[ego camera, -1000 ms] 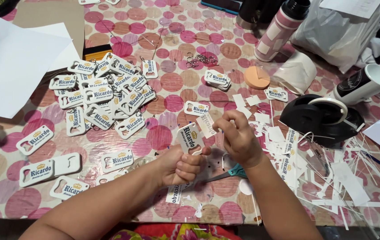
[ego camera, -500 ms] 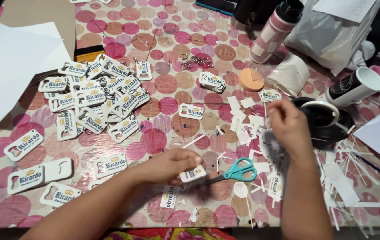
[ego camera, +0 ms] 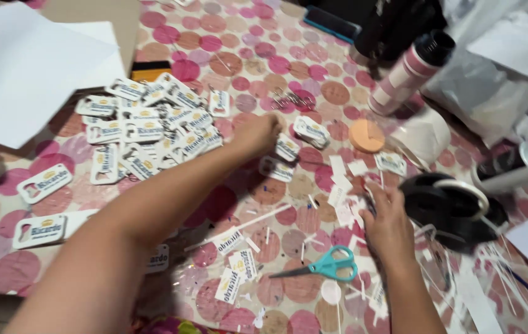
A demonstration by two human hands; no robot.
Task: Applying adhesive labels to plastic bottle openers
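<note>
Labels, small white rounded tags with blue and yellow print, lie heaped [ego camera: 146,127] at 10 o'clock on the desk [ego camera: 239,68], whose cloth shows pink and brown dots. The left hand [ego camera: 256,133] reaches across, fingers curled beside 1 such tag [ego camera: 287,147]; whether it grips one I cannot tell. The right hand [ego camera: 387,219] rests fingers-down on paper strips [ego camera: 341,185] at 3 o'clock. Teal scissors [ego camera: 329,266] lie near 5 o'clock. White sheets [ego camera: 23,68] cover the 10 o'clock corner.

Left arm extends far across the scene, left hand [ego camera: 258,133] curled, knuckles up. Right hand [ego camera: 387,219] lies lower right, palm down, fingers bent, forearm near.
</note>
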